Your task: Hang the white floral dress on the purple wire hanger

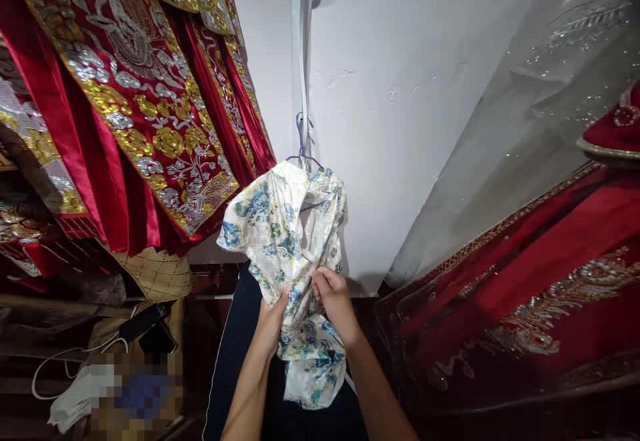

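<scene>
A white short-sleeved garment with blue and yellow flowers (270,218) hangs by its shoulders from a purple hanger (300,141). Its front gapes at the neck, and the lower part falls over my lap. My left hand (276,311) grips the cloth at the garment's side, thumb on top and the other fingers hidden behind it. My right hand (333,294) is closed, its thumb and forefinger pinching the edge of the front opening near the chest. Any fastener between those fingertips is too small to make out.
Red garments with gold and silver embroidery (165,114) hang at the left. A beaded red garment (540,294) and sheer white fabric (480,141) are at the right. A white wall (390,41) stands ahead. At lower left, a phone (157,340) and white cable (50,371) lie on a wooden seat.
</scene>
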`<move>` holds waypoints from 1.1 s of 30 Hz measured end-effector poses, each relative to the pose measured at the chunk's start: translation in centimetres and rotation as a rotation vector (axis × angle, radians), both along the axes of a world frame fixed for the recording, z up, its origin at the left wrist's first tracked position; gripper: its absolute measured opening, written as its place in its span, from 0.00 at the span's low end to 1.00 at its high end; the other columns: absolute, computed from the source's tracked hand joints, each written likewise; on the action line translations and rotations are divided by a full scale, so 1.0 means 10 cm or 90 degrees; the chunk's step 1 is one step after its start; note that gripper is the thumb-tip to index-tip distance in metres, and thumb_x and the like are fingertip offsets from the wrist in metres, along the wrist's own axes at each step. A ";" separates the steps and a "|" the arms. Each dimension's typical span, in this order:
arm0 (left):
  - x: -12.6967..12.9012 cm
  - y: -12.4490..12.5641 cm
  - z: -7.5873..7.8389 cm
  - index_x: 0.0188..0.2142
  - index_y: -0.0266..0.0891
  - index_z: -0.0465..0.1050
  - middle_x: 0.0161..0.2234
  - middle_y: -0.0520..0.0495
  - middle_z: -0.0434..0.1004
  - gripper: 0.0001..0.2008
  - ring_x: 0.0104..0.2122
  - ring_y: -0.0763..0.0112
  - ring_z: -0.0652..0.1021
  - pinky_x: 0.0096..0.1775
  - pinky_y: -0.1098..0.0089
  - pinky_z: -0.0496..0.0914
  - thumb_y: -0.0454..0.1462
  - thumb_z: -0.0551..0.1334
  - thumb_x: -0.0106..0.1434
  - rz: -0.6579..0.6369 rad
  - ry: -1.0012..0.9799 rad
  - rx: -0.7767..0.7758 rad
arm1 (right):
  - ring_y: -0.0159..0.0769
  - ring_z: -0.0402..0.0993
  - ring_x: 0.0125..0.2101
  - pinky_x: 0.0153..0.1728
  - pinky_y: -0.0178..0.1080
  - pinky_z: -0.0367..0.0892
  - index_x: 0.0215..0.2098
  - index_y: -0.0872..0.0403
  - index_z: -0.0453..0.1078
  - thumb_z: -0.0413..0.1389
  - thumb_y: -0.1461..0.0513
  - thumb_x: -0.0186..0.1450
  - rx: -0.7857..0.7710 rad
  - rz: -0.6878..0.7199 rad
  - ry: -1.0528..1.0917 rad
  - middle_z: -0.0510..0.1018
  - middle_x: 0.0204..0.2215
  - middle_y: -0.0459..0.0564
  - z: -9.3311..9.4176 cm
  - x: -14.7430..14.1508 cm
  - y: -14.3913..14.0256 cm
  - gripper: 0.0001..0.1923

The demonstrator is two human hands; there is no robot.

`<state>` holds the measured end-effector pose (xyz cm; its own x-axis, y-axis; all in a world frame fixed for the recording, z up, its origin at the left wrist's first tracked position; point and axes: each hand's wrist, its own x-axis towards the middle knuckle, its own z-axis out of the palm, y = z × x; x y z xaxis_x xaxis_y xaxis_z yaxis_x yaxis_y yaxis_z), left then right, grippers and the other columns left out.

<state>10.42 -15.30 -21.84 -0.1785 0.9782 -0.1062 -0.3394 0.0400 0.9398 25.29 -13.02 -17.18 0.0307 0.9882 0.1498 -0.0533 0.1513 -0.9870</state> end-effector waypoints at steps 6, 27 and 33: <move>-0.11 0.05 0.03 0.67 0.38 0.54 0.64 0.32 0.60 0.45 0.66 0.45 0.62 0.64 0.47 0.57 0.42 0.72 0.54 0.297 0.444 0.138 | 0.29 0.62 0.19 0.24 0.34 0.56 0.22 0.54 0.67 0.51 0.59 0.66 -0.020 0.069 -0.065 0.67 0.15 0.42 0.02 0.20 -0.10 0.16; 0.20 0.33 0.15 0.23 0.41 0.60 0.21 0.54 0.63 0.10 0.23 0.70 0.66 0.28 0.71 0.55 0.31 0.62 0.54 -0.163 0.714 0.088 | 0.25 0.54 0.14 0.16 0.31 0.49 0.29 0.56 0.74 0.55 0.57 0.61 0.174 -0.043 0.153 0.70 0.14 0.42 1.44 -0.20 1.04 0.11; 0.05 0.54 0.73 0.31 0.41 0.72 0.25 0.51 0.73 0.05 0.27 0.66 0.74 0.32 0.70 0.63 0.33 0.67 0.55 -0.187 0.678 0.123 | 0.26 0.58 0.15 0.18 0.31 0.52 0.27 0.56 0.73 0.53 0.58 0.63 0.198 0.032 0.039 0.69 0.13 0.42 1.33 -0.21 0.78 0.11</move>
